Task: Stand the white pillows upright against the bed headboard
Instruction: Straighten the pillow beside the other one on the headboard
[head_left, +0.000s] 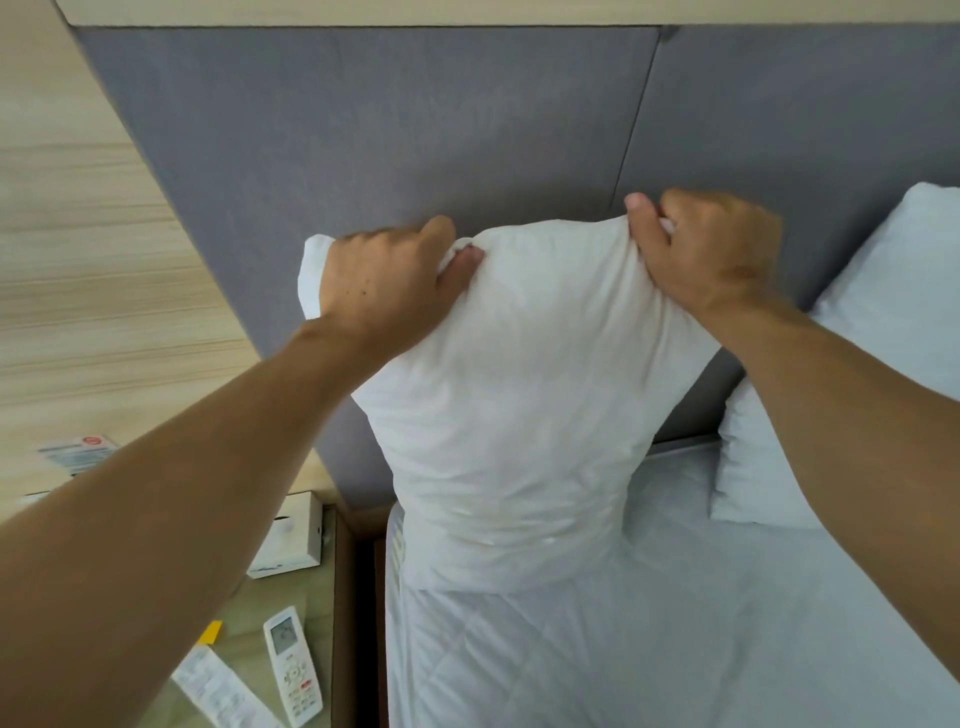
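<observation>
I've got the white pillow (511, 415) standing on end at the head of the bed (649, 649), its bottom edge on the quilted cover and its back against the grey headboard (363, 145). My left hand (384, 286) is bunched tight around the top edge near the left corner, fabric pinched under the thumb. My right hand (711, 249) is clenched on the top right corner. A 2nd pillow (893, 291) leans upright on the headboard to the right, just beside mine. Down left, the bedside table (249, 623) holds a white remote (293, 665), a white box (291, 535) and some papers.
</observation>
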